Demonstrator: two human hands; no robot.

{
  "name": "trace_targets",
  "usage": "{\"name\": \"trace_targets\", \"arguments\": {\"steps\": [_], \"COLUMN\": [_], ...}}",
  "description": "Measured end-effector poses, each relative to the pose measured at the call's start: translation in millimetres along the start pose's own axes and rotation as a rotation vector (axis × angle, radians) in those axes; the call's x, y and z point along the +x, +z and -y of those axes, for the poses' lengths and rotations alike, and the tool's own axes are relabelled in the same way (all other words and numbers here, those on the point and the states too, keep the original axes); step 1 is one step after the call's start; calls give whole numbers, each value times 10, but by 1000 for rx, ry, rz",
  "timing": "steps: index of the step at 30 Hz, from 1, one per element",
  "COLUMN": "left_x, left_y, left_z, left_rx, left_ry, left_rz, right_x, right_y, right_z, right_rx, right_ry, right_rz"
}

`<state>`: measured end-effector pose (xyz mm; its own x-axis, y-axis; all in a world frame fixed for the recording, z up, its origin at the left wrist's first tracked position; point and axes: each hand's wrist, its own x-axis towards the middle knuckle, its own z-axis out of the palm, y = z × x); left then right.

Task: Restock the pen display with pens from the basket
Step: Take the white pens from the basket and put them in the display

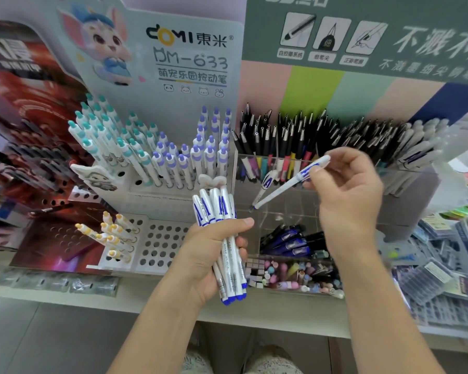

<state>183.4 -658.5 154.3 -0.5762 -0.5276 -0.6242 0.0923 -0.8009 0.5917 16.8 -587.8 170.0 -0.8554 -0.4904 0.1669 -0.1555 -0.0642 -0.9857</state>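
My left hand [210, 252] grips a bundle of several white pens with blue caps and clips [222, 211], held upright in front of the display. My right hand [346, 195] pinches one white and blue pen [287, 184] near its top end. That pen slants down to the left, its tip over a clear acrylic compartment [289, 214]. Another white and blue pen [265, 184] leans inside that compartment. No basket is in view.
A white perforated stand [160, 244] holds teal, purple and yellow click pens. Behind the clear compartment stand rows of black pens [295, 133]. Lower compartments hold dark blue pens [289, 241] and pastel erasers [287, 273]. Packaged goods lie at the right [443, 265].
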Motion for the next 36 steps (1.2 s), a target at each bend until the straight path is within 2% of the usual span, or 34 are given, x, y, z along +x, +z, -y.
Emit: {"name": "trace_targets", "arguments": {"steps": [4,14,19,21,24,26,30,33,36], "left_x": [-14,-34,-39,-34,-42,-61,-80,-71,-83], "left_y": [15,30,41,46,81,128,162,136,142], "left_z": [29,113,120,124,124,136,135,120,115], "left_rx": [21,128,140,153,201,211,222,256,221], "left_ry": [11,33,27,31,28,40,64,74,83], "left_rz": [-10,-33,-20,-18,13,55,72,97,101], "right_x": [-178,-205,-279,-292,-302,-329,-335,-303,-269], "right_y": [180,299,209,127,74,99,136,111,107], "right_z": [-239,-430,-304,-169,-15,10,-5,4,12], "right_rx": [-262,-334,-330,-297,-213,-186,-151,-41,20], "right_ry": [-86,-79,-36,68,315,354,359,468,515], "right_rz": [96,57,17,94,394,506,491,517,458]}}
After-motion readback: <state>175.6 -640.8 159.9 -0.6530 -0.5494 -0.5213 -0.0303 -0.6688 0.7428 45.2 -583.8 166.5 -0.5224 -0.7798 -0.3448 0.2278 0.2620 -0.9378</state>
